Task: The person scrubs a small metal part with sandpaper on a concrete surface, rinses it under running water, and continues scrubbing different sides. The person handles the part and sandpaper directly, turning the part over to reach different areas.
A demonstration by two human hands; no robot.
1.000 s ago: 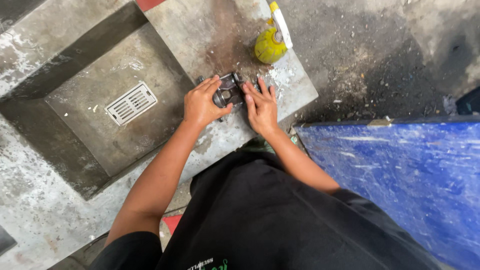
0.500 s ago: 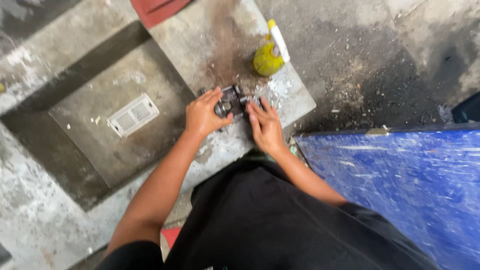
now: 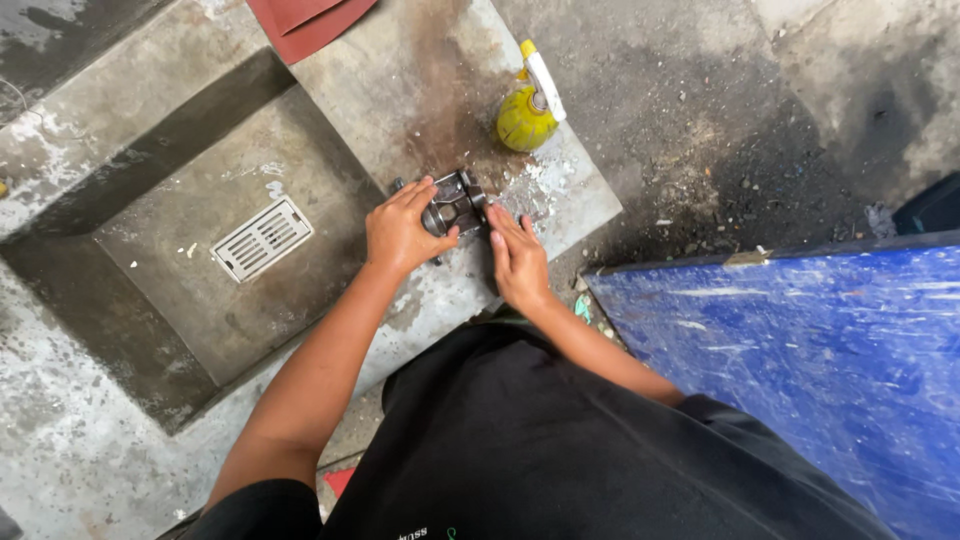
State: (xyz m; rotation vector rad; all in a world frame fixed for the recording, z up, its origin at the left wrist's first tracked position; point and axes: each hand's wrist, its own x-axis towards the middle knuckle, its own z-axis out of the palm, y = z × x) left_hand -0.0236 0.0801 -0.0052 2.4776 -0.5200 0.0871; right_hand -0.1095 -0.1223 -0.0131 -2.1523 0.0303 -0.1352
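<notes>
A dark, greasy metal part (image 3: 457, 203) with several lobes rests on the concrete ledge (image 3: 400, 90). My left hand (image 3: 400, 228) grips its left side, thumb curled over the near edge. My right hand (image 3: 517, 258) lies flat beside the part's right end, fingertips touching it. A yellow squeeze bottle (image 3: 528, 112) with a white nozzle stands just beyond the part, apart from both hands. My palms hide the underside of the part.
A sunken concrete basin (image 3: 200, 330) with a metal drain grate (image 3: 263, 238) lies to the left. A red sheet (image 3: 305, 20) sits at the top edge. A scratched blue panel (image 3: 800, 360) fills the right. Dark, stained floor (image 3: 700, 120) spreads beyond the ledge.
The view has shifted slightly. My right hand has slid from the part's far side to its right end, lying flatter. My left hand keeps its grip.
</notes>
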